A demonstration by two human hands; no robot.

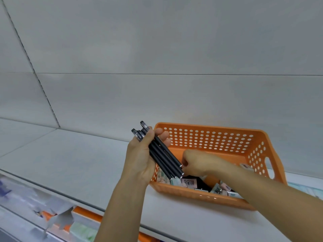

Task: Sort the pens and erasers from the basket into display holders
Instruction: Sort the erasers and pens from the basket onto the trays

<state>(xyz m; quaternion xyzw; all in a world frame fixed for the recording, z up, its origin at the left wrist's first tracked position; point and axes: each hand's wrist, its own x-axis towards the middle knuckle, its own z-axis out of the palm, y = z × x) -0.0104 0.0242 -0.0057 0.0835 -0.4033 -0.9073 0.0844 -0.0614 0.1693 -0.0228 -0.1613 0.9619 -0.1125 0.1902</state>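
Mid-gathering. Left hand (139,154) gripping pens (162,152) over basket (262,154) left rim; right hand (197,162) curled inside basket, grip unclear. Erasers (218,189) unsorted inside; holders unseen.

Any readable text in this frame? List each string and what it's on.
No string reads clearly.
Pens held in the left hand: pale print on a cap, too blurred to read.
Packets in the basket: barcode label, digits too small.
Second barcode on another packet: unreadable.
Lower shelf goods: blurred, no text legible.
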